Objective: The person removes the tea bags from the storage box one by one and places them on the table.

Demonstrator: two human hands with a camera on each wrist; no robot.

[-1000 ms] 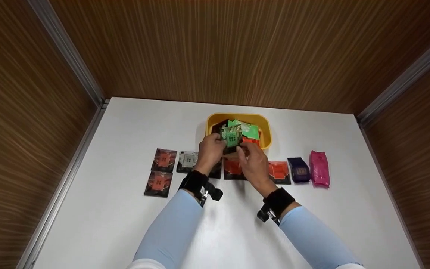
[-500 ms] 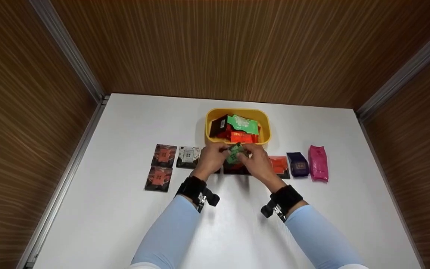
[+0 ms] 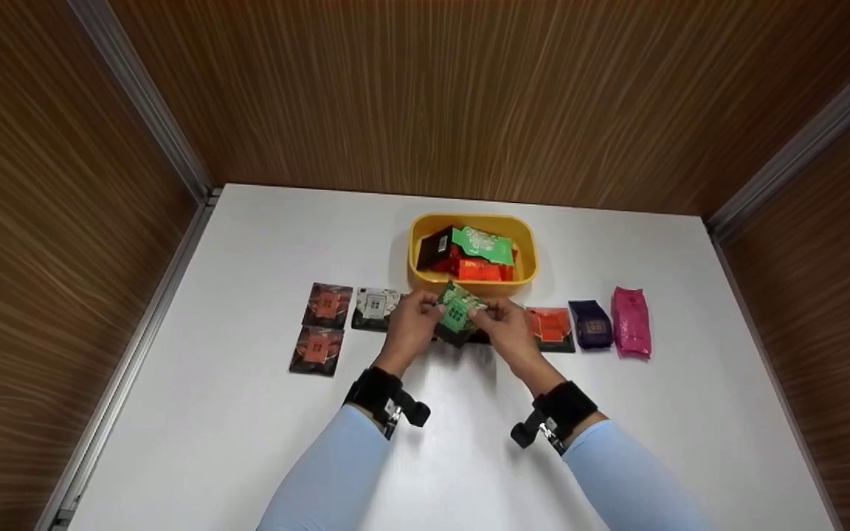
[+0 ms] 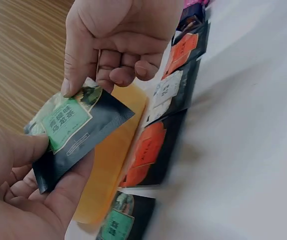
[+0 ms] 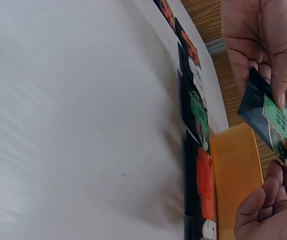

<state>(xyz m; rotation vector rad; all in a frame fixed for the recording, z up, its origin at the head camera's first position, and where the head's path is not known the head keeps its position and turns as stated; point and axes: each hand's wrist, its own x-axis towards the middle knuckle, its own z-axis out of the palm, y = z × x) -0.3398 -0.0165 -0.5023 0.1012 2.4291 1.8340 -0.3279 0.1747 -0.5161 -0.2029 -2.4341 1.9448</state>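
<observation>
At the head view's centre, below the yellow basket point(image 3: 472, 281), a green-labelled packet point(image 3: 457, 314) is pinched by left hand point(image 3: 410, 326) and right hand point(image 3: 511, 330), sorting apparently in hand, with placement by the similar packet point(image 4: 116, 226) at the left-wrist view's bottom probably called for.

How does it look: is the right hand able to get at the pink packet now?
Probably yes, once it lets go: the right hand pinches the green-labelled sachet together with the left hand. Nothing seems to cover the pink packet; the dark blue packet lies beside it, not on top.
</observation>
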